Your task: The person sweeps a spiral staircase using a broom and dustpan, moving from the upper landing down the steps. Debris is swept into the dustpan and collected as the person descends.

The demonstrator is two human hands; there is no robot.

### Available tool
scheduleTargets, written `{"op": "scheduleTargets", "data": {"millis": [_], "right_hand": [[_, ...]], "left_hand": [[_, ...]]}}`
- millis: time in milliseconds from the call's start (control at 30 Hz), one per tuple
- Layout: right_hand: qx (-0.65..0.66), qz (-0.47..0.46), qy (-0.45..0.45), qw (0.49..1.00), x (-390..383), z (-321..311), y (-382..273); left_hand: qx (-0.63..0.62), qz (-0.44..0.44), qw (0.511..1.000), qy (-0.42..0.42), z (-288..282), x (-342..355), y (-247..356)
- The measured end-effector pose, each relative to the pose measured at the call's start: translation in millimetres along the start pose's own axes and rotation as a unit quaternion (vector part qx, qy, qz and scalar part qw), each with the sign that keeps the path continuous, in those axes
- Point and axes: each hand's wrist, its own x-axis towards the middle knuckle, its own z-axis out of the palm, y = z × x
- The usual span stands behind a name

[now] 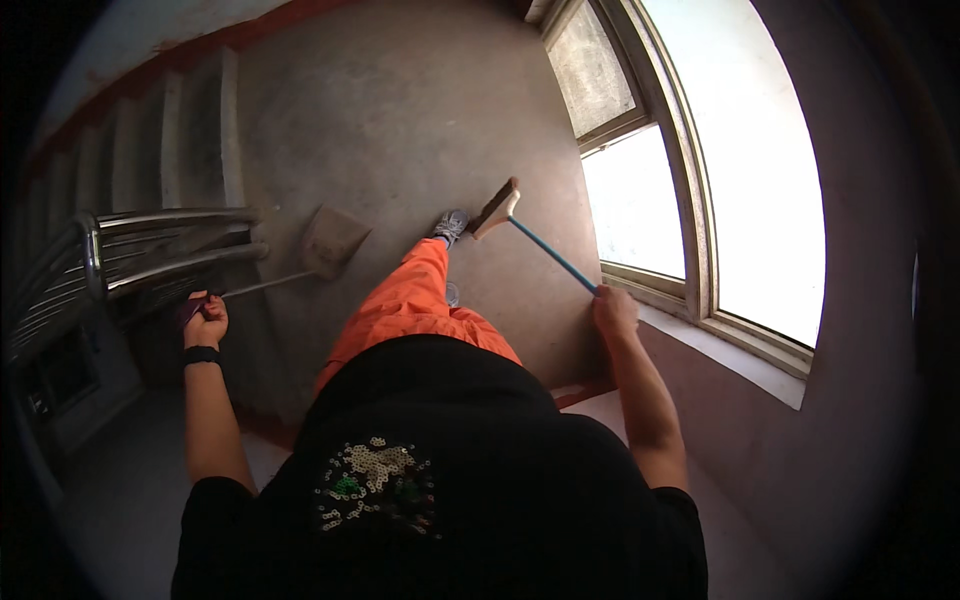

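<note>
The right hand [616,310] is gripping the broom [555,257], fingers curling around the upper part of its blue handle; the broom head [495,208] is lying ahead and left of those fingers, just beside the forward shoe [452,222]. The left hand [208,322] is holding the long-handled dustpan [335,240] by its grip, the scoop sitting ahead and right of its curled fingers. For effective sweeping, strokes should be running toward the scoop, with the shoe clearing their path. Whether the scoop is touching the floor [400,130] cannot be told.
</note>
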Motion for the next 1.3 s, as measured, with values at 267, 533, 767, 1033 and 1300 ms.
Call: {"op": "scheduleTargets", "data": {"millis": [267, 533, 767, 1033, 1300], "right_hand": [[-0.071, -0.052, 0.108, 0.990, -30, -89, 61], [0.054, -0.007, 0.087, 0.995, -54, -62, 103], [0.233, 0.009, 0.021, 0.972, -51, 58, 133], [0.497, 0.184, -0.220, 0.819, -87, 69, 30], [0.533, 0.155, -0.232, 0.799, -87, 96, 17]], "left_hand": [[0.014, 0.037, 0.999, 0.031, 13, 0, 0], [0.000, 0.022, 0.999, 0.038, 10, 4, 1], [0.043, 0.007, 0.999, -0.004, -2, -6, -7], [0.092, -0.024, 0.995, -0.035, -19, -27, -15], [0.084, -0.043, 0.995, -0.044, -43, -26, 3]]}}
